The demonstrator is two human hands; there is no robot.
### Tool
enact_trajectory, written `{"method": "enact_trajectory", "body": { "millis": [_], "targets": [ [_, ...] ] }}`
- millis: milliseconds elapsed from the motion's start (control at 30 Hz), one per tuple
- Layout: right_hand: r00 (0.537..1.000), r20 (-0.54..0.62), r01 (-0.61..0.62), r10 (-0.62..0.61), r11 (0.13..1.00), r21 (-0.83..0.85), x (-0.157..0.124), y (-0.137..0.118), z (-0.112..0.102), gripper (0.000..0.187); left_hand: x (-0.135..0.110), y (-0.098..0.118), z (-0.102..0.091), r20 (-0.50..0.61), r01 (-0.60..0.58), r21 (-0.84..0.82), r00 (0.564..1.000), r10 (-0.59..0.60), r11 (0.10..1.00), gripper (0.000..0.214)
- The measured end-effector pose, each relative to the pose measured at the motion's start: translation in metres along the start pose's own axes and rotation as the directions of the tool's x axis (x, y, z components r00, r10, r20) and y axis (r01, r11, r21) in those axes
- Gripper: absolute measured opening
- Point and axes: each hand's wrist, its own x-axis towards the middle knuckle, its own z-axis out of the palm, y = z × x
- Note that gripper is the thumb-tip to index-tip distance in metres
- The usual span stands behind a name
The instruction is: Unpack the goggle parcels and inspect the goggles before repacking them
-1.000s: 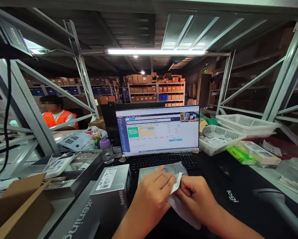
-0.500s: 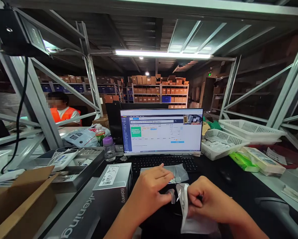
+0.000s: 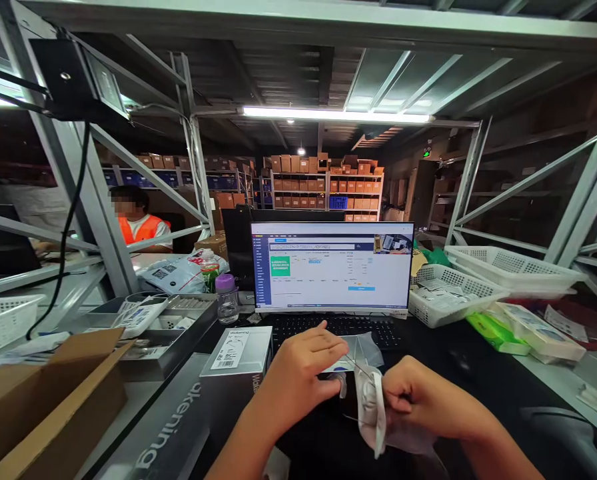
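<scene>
The right hand (image 3: 423, 400) is curled tight, thumb and bent fingers pinching the edge of a soft white pouch (image 3: 372, 408), which is between the two hands above the black desk mat (image 3: 483, 400). The pouch's mouth gapes toward the left hand (image 3: 303, 367), probably because the grip is on one side of the rim only. That left hand stretches its fingers forward, thumb apart beneath them, with a small translucent piece (image 3: 343, 385) at the thumb tip; I cannot tell whether hidden fingers press on it. Thin strands (their ends are too blurred to follow) run at the pouch's mouth.

A grey, block-shaped "Wakening" box (image 3: 238, 353) stands just left of the left forearm, label up, perhaps so it can be read. Behind the hands, translucent plastic-looking packaging (image 3: 367, 348) lies in front of the black keyboard (image 3: 298, 327), seemingly within easy reach.
</scene>
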Motion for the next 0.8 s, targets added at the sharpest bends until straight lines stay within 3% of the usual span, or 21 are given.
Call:
{"method": "enact_trajectory", "body": {
  "millis": [167,300,367,433,500,567,633,700,800],
  "targets": [
    [0.99,-0.137,-0.009,0.018,0.998,0.066,0.003,-0.004,0.01,0.043,0.001,0.013,0.018,0.022,-0.013,-0.05,1.0,0.014,0.999,0.032],
    [0.926,-0.369,-0.066,0.075,0.997,0.036,0.008,-0.009,0.016,0.044,0.004,0.021,0.031,-0.015,-0.101,0.075,0.995,0.103,0.992,0.032],
    [0.863,-0.5,-0.071,0.077,0.997,0.031,0.01,-0.005,0.011,0.044,0.004,0.02,0.032,-0.094,-0.025,0.169,0.995,0.042,0.985,0.045],
    [0.758,-0.645,-0.063,0.093,0.996,0.07,0.011,0.002,0.003,0.046,0.001,0.016,0.029,-0.228,0.178,0.268,0.967,-0.117,0.947,0.057],
    [0.636,-0.761,-0.025,0.128,0.989,0.145,0.013,0.009,-0.005,0.046,-0.003,0.011,0.027,-0.337,0.352,0.325,0.91,-0.24,0.878,0.055],
    [0.565,-0.811,0.056,0.153,0.973,0.222,0.015,0.013,-0.009,0.041,-0.008,0.007,0.03,-0.33,0.378,0.318,0.904,-0.273,0.87,0.044],
    [0.573,-0.805,0.144,0.156,0.947,0.286,0.02,0.013,-0.005,0.036,-0.012,0.007,0.039,-0.236,0.332,0.285,0.934,-0.27,0.899,0.046],
    [0.62,-0.769,0.205,0.153,0.915,0.347,0.026,0.01,0.004,0.034,-0.015,0.011,0.053,-0.157,0.294,0.304,0.954,-0.256,0.906,0.063],
    [0.661,-0.729,0.211,0.18,0.887,0.41,0.033,0.006,0.025,0.032,-0.018,0.021,0.07,-0.179,0.335,0.403,0.941,-0.286,0.851,0.08]
  ]
}}
